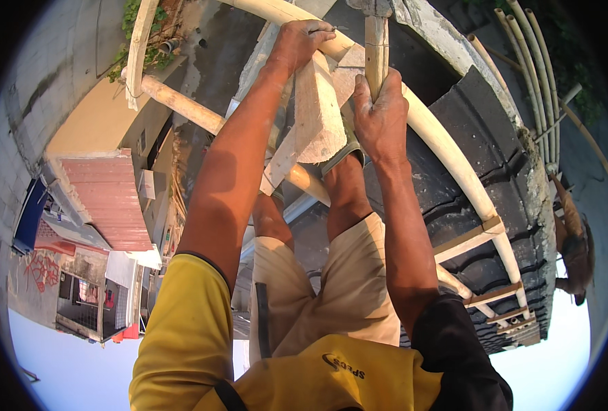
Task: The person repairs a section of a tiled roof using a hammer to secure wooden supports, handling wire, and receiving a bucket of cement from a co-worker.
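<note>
My right hand (384, 113) is wrapped round the wooden handle of a hammer (376, 51), whose grey head is at the top edge of the view. Left of it, my left hand (302, 44) rests against a pale bamboo pole (448, 147), its fingers pressed together. Whatever is pinched there is too small to make out. Just below that hand, between my forearms, a thick sawn wood block (317, 113) lies at the pole. A flatter wooden board (284, 163) slants beneath the block, above my legs.
Wooden rungs (468, 240) join bamboo poles into a ladder shape at the right. Dark roof tiles (492, 127) lie under it, bordered by a rough concrete edge (448, 38). Another bamboo pole (180, 103) crosses at left. Long bamboo poles (537, 75) stand far right. A reddish metal roof (105, 198) lies below left.
</note>
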`<move>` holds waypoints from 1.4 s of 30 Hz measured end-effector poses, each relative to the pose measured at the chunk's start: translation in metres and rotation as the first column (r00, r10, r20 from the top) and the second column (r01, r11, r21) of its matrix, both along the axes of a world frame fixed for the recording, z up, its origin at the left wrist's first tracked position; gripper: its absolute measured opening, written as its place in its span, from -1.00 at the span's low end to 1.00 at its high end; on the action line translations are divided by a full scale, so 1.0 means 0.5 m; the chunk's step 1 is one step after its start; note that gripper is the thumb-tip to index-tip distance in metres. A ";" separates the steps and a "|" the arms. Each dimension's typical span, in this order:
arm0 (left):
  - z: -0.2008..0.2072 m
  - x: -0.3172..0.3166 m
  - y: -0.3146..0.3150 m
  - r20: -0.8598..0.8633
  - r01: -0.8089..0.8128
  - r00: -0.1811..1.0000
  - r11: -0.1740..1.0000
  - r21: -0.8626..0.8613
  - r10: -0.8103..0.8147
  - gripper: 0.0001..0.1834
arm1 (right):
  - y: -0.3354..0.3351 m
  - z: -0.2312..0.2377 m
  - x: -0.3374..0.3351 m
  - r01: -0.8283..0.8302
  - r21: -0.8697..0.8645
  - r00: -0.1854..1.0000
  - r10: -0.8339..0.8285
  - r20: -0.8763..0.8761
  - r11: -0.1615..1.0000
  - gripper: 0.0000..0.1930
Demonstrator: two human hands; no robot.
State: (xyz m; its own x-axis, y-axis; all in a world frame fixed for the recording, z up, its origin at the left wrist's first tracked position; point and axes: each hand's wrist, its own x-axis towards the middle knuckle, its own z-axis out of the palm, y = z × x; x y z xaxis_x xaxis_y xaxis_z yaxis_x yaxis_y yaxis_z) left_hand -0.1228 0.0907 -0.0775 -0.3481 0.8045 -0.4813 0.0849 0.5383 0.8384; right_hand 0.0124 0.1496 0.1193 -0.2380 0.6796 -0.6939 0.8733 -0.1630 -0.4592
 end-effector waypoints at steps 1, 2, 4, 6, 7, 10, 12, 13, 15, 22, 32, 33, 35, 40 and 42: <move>0.003 -0.002 0.005 0.037 -0.008 0.999 0.999 -0.038 0.009 -0.70 | -0.003 -0.008 0.006 0.000 0.035 1.000 0.000 -0.001 0.999 -0.68; 0.007 -0.002 0.010 0.074 -0.013 0.997 0.997 -0.076 0.019 -0.70 | 0.007 -0.020 0.009 -0.151 -0.056 0.976 0.157 0.149 0.987 -0.66; 0.012 -0.003 0.005 0.081 -0.008 0.997 0.996 -0.093 0.015 -0.70 | 0.027 -0.024 0.010 -0.082 -0.110 0.993 0.090 0.075 0.991 -0.67; 0.002 -0.008 0.001 0.034 0.004 0.999 0.999 -0.051 -0.003 -0.68 | 0.034 -0.018 0.016 0.032 -0.118 0.999 -0.034 -0.014 0.993 -0.68; 0.006 -0.005 0.003 0.043 0.000 0.999 0.998 -0.060 0.003 -0.68 | 0.024 -0.010 0.014 0.059 0.007 0.996 -0.058 -0.070 0.998 -0.69; 0.023 -0.006 0.015 0.043 0.002 0.999 0.996 -0.084 0.001 -0.68 | -0.006 -0.029 0.020 0.053 0.262 0.995 -0.030 -0.094 0.964 -0.69; 0.037 -0.009 0.023 0.090 0.005 0.996 0.990 -0.139 0.008 -0.68 | 0.039 -0.039 0.013 -0.014 -0.053 1.000 0.014 -0.010 0.998 -0.69; 0.045 -0.008 0.024 0.116 0.014 0.993 0.985 -0.170 0.006 -0.68 | 0.054 -0.029 0.007 -0.031 -0.217 0.999 0.038 0.029 0.976 -0.69; 0.014 -0.018 0.012 0.033 -0.030 0.999 0.994 -0.107 0.033 -0.67 | 0.061 0.004 -0.026 0.018 -0.158 1.000 -0.021 -0.015 0.987 -0.68; 0.024 -0.016 0.018 0.106 0.007 0.994 0.993 -0.115 0.006 -0.68 | 0.039 -0.039 -0.009 -0.193 -0.070 0.978 0.197 0.071 0.979 -0.69; 0.046 -0.025 0.044 0.120 0.065 0.992 0.970 -0.234 -0.038 -0.68 | 0.036 -0.058 0.030 -0.124 -0.046 0.989 0.127 0.077 0.991 -0.68; 0.048 -0.029 0.043 0.098 0.072 0.994 0.974 -0.214 -0.052 -0.66 | 0.044 -0.051 0.023 -0.075 -0.086 0.994 0.081 0.071 0.993 -0.68; 0.059 -0.033 0.020 0.036 0.005 0.999 0.989 -0.149 0.000 -0.61 | 0.032 -0.027 0.023 0.013 -0.034 1.000 -0.014 -0.015 0.999 -0.71; 0.196 -0.026 -0.033 0.132 -0.574 0.819 0.806 0.146 0.559 -0.43 | 0.033 0.001 0.035 0.203 -0.123 0.971 -0.216 -0.102 0.971 -0.72; 0.327 -0.011 -0.053 0.215 -0.653 0.754 0.742 0.152 0.620 -0.36 | 0.035 0.016 0.037 0.267 -0.220 0.951 -0.293 -0.098 0.938 -0.72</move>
State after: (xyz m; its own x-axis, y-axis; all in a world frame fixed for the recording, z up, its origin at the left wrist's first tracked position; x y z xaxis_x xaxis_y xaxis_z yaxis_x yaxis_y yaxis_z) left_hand -0.1283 0.0640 0.0858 -0.7568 0.5038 -0.4166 -0.3423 0.2376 0.9091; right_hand 0.0309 0.1671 0.1272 -0.1539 0.5806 -0.7995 0.7151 -0.4929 -0.4957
